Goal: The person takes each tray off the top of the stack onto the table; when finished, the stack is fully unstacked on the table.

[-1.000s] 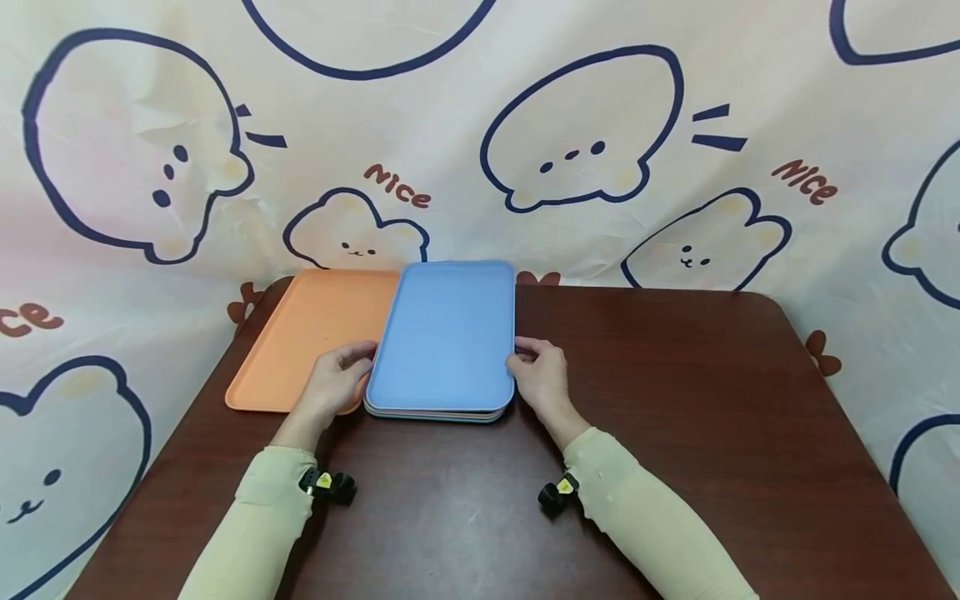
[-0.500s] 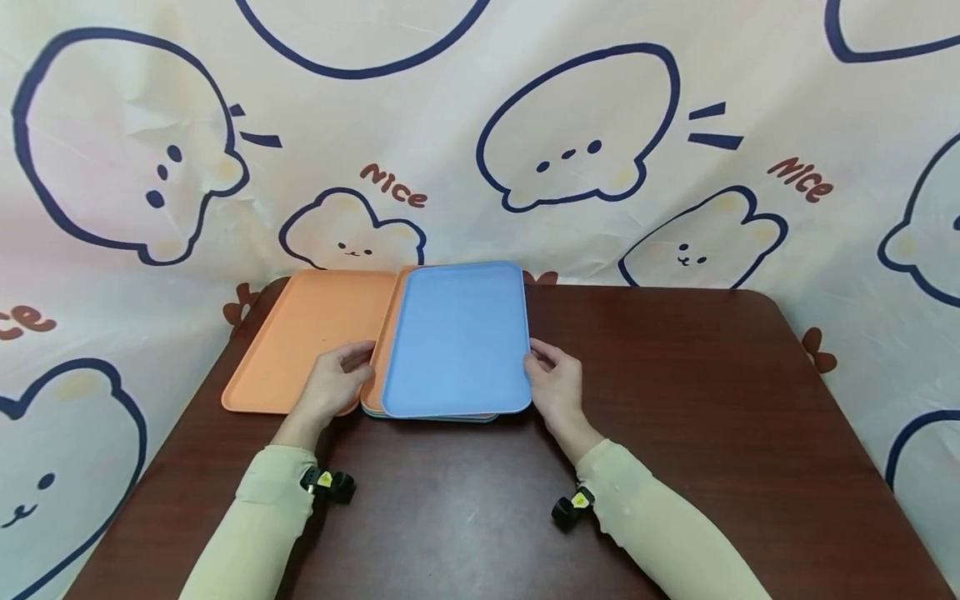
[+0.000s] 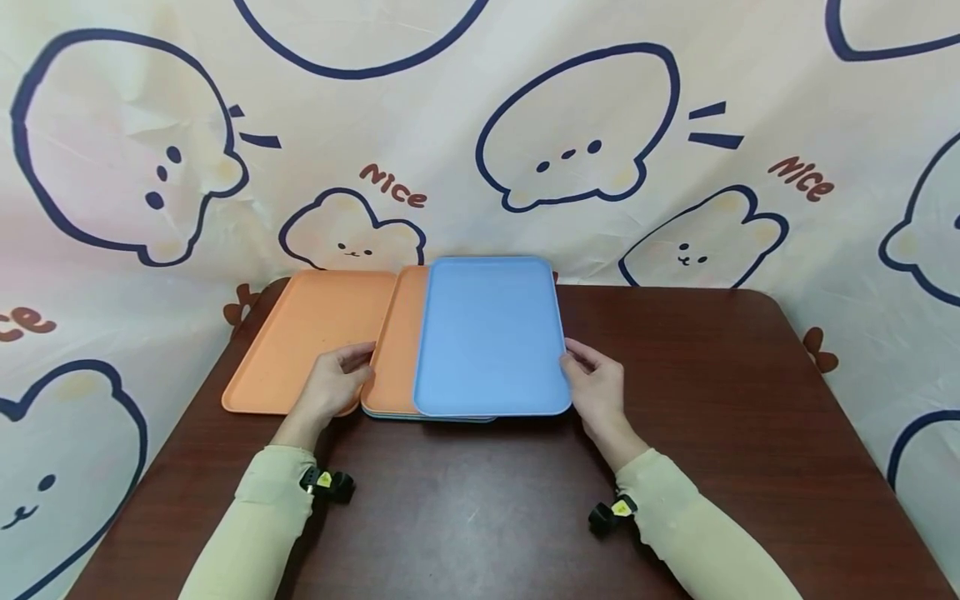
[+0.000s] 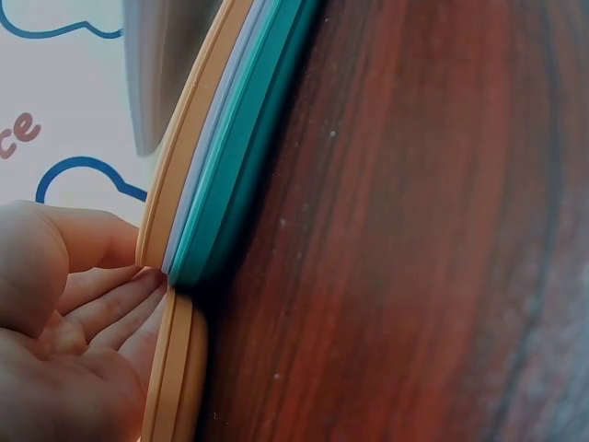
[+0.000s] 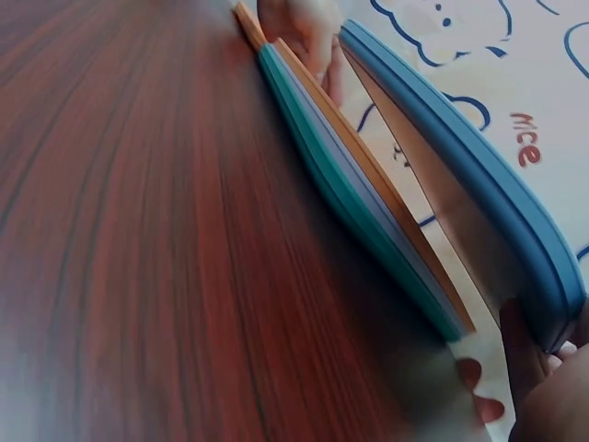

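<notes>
My right hand (image 3: pixel 598 392) pinches the right edge of a blue rectangular tray (image 3: pixel 491 337), thumb on top. The right wrist view shows this blue tray (image 5: pixel 488 175) lifted and apart from the stack below. Beneath it lies a stack topped by an orange tray (image 3: pixel 393 350), with a lavender tray (image 4: pixel 210 138) and a teal tray (image 4: pixel 235 166) under that. At the stack's left edge, my left hand (image 3: pixel 333 383) holds on, its thumb against the top orange tray's rim. The blue tray covers much of the stack in the head view.
Another orange tray (image 3: pixel 303 346) lies flat at the left, partly behind the left hand and beside the stack. Everything stands at the back of a dark brown wooden table (image 3: pixel 480 508). A patterned cloth (image 3: pixel 570 100) hangs behind the table's rear edge.
My right hand has lifted the blue tray off the stack and moved it to the right, uncovering the orange tray beneath. My left hand has stayed at the stack's left edge.
</notes>
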A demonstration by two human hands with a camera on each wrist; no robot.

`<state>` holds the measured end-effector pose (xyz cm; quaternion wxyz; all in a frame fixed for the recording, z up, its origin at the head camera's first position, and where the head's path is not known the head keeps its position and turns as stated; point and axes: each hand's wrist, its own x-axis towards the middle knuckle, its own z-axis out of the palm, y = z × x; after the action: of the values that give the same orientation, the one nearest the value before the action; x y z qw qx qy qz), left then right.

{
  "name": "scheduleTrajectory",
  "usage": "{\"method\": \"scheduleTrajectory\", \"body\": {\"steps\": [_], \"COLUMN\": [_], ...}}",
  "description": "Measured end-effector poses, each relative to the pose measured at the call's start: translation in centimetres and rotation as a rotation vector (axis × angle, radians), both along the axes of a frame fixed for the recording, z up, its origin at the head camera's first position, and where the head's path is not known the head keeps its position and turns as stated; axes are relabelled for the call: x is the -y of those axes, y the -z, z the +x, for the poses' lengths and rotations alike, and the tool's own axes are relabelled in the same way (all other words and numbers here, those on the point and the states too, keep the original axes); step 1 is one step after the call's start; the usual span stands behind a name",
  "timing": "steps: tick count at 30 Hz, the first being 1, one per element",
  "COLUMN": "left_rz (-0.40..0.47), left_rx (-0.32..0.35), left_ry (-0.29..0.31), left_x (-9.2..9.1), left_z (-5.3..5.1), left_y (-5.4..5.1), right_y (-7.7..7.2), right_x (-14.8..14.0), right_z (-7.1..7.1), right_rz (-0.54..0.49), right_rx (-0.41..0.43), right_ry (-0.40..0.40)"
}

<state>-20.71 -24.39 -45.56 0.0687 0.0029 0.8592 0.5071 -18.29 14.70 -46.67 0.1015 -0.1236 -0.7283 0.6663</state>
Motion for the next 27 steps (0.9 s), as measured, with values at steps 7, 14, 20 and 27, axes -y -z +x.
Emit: {"method": "scheduleTrajectory", "body": {"steps": [7,14,20,27], "left_rz": [-0.004,-0.003,-0.005,-0.009], "left_rx": [-0.007,-0.004,0.005,0.014], "left_ry": [-0.001,0.003,0.003,0.001], "left_x": [0.0,0.0,0.0,0.1], "left_z": [0.0,0.0,0.0,0.0], "left_y": [-0.1,-0.1,-0.1,0.0], "right_y": [-0.2,-0.3,0.0,0.2], "right_x": [-3.4,-6.9,-9.5,-11.3], "right_z": [0.9,1.7,2.4,2.5], "right_rz": [0.002,0.02,0.051,0.094], "right_rx": [0.016,0.069,0.126,0.153], "right_ry": [0.023,0.042,0.045,0.034]}}
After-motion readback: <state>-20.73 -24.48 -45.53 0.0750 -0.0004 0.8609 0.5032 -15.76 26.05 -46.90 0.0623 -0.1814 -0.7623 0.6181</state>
